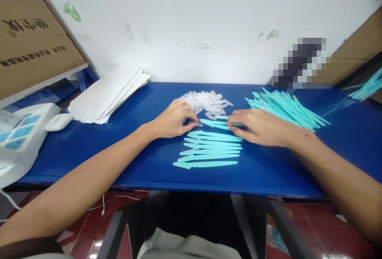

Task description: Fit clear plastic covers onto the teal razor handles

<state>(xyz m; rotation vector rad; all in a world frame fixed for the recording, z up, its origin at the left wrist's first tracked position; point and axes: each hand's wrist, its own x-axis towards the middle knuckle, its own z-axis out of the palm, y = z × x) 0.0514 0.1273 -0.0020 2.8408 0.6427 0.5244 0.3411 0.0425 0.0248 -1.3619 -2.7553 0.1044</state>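
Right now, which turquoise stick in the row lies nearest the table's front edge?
The lowest turquoise stick in the picture; the row's others all lie farther back.

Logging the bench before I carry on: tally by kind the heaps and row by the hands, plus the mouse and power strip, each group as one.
Turquoise eyebrow razor heap: 1
Turquoise eyebrow razor row: 1
Translucent cover heap: 1
White mouse: 1
White power strip: 1
Total: 5
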